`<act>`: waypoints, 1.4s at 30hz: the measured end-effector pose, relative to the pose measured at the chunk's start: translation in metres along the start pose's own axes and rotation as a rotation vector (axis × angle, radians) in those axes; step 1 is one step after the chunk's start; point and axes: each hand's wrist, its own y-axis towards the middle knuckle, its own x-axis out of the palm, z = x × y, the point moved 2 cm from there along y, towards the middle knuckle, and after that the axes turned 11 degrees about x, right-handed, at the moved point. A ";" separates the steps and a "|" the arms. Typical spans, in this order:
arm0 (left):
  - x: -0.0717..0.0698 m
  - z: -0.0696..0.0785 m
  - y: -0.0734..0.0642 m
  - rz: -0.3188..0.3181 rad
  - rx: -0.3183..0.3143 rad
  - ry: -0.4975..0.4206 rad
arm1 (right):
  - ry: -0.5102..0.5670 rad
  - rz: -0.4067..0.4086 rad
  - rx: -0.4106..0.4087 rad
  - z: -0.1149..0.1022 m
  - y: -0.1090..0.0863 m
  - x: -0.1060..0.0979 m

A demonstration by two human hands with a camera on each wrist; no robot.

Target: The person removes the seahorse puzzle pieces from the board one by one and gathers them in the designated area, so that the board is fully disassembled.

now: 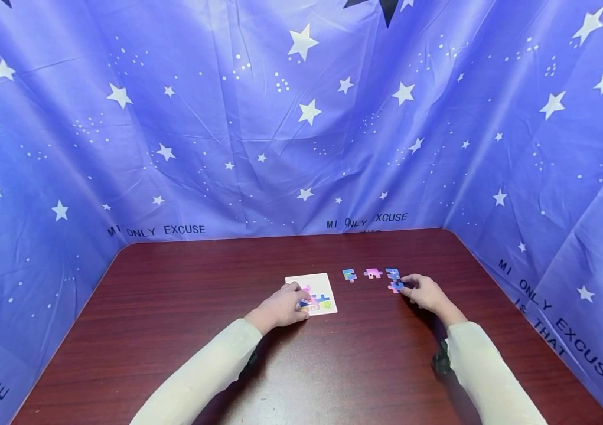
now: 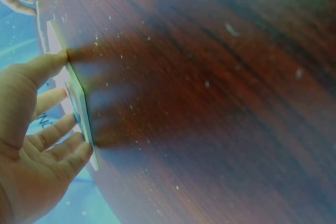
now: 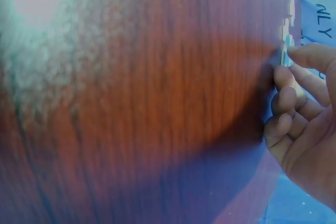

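A white square puzzle board [image 1: 305, 280] with pink, blue and green puzzle shapes on it lies mid-table. My left hand [image 1: 282, 306] rests on its left part, fingers spread and fingertips touching it. In the left wrist view, the thumb and little finger sit at the edge of the board [image 2: 85, 113]. With thumb and forefinger, my right hand [image 1: 427, 294] pinches a blue and pink jigsaw piece [image 1: 395, 287] low over the table. Just behind that is a blue jigsaw piece [image 1: 393, 273]. The right wrist view shows the pieces only edge-on.
A pink jigsaw piece [image 1: 372, 273] and a blue-green jigsaw piece [image 1: 349, 275] lie between the board and my right hand. The dark red wooden table [image 1: 200, 277] reaches back to a blue star-patterned curtain [image 1: 258, 130], which also hangs on both sides.
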 end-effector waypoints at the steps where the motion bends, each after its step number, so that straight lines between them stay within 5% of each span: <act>1: 0.000 0.000 0.000 0.000 -0.001 0.000 | -0.003 0.004 -0.001 0.000 0.000 0.000; 14: -0.002 -0.001 -0.005 0.018 0.008 -0.017 | -0.027 0.037 -0.086 -0.019 -0.001 -0.003; 30: -0.006 -0.006 -0.014 0.068 -0.007 -0.018 | -0.028 0.025 -0.177 -0.051 -0.004 0.027; 42: -0.005 -0.013 -0.017 0.116 -0.120 -0.051 | 0.017 -0.044 -0.212 -0.071 -0.005 0.056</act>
